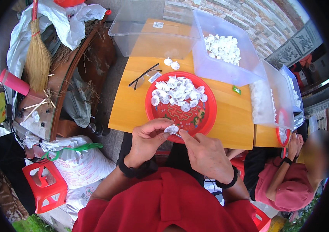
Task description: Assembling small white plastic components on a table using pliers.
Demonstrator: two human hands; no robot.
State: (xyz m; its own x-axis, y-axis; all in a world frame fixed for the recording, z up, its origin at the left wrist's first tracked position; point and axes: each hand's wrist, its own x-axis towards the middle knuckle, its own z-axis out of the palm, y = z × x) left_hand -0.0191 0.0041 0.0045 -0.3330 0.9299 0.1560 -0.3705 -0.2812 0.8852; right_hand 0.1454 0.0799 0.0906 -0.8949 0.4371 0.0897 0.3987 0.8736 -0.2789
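Note:
My left hand (147, 140) and my right hand (207, 154) meet over the near rim of a round red plate (207, 116). Between their fingertips sits a small white plastic piece (172, 129), pinched by both. On the plate lies a heap of several similar white pieces (178, 92). The plate rests on a yellow wooden table (133, 108). Both wrists wear black bands, and red sleeves cover my forearms.
Clear plastic tubs (153, 42) stand at the table's far side, one holding white pieces (223, 47). Black-rimmed glasses (143, 75) lie left of the plate. Another person in pink (284, 181) sits at right. A broom (37, 58), sacks and a red stool (44, 185) crowd the left.

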